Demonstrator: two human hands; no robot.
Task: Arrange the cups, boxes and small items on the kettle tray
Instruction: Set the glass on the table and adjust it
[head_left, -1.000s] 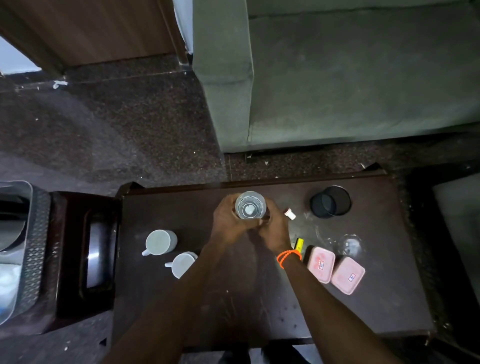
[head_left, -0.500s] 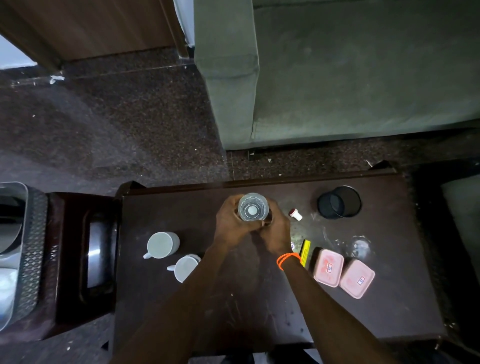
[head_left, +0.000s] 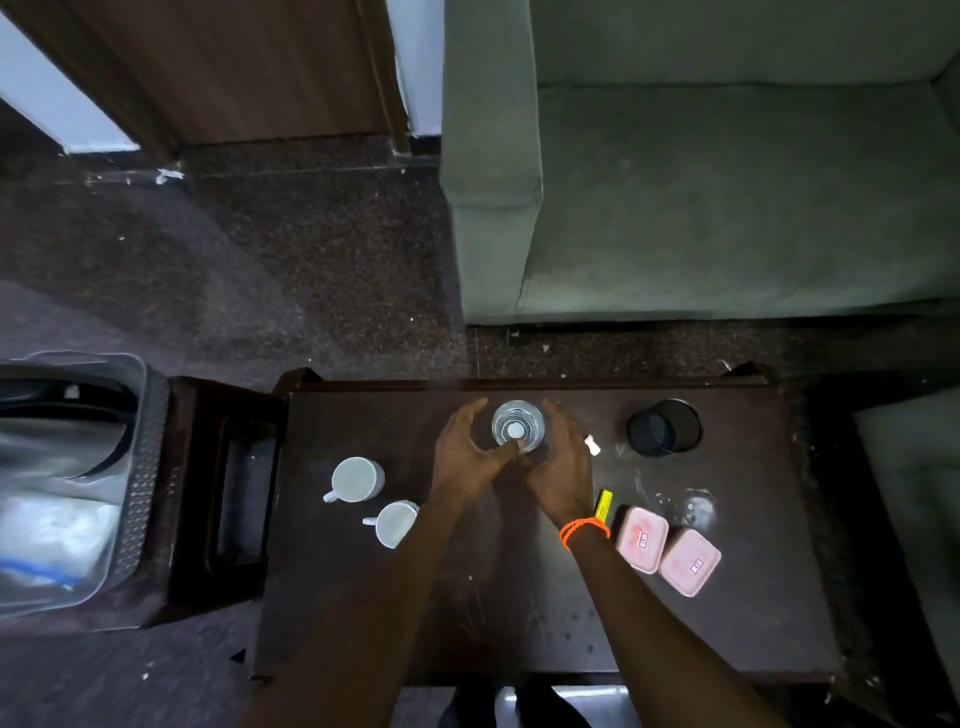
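A clear glass (head_left: 518, 427) with a small white piece in it stands at the far middle of the dark wooden tray top (head_left: 467, 613). My right hand (head_left: 561, 467), with an orange band at the wrist, curls round the glass's right side. My left hand (head_left: 465, 452) cups its left side with the fingers spread a little off it and the thumb at the near rim. Two white mugs (head_left: 357, 479) (head_left: 397, 522) sit to the left. Two pink-lidded boxes (head_left: 641, 539) (head_left: 690, 561), a yellow sachet (head_left: 603, 504) and a small white item (head_left: 592, 446) lie to the right.
A black cup (head_left: 664, 428) lies at the far right, and another clear glass (head_left: 696, 506) is near the boxes. A dark side stand (head_left: 228, 493) and a lined metal bin (head_left: 67, 483) are to the left. A green sofa (head_left: 727, 208) stands beyond the far edge.
My left hand's fingers have loosened and spread away from the glass; before, both hands wrapped it tightly. The glass stays in the same spot.
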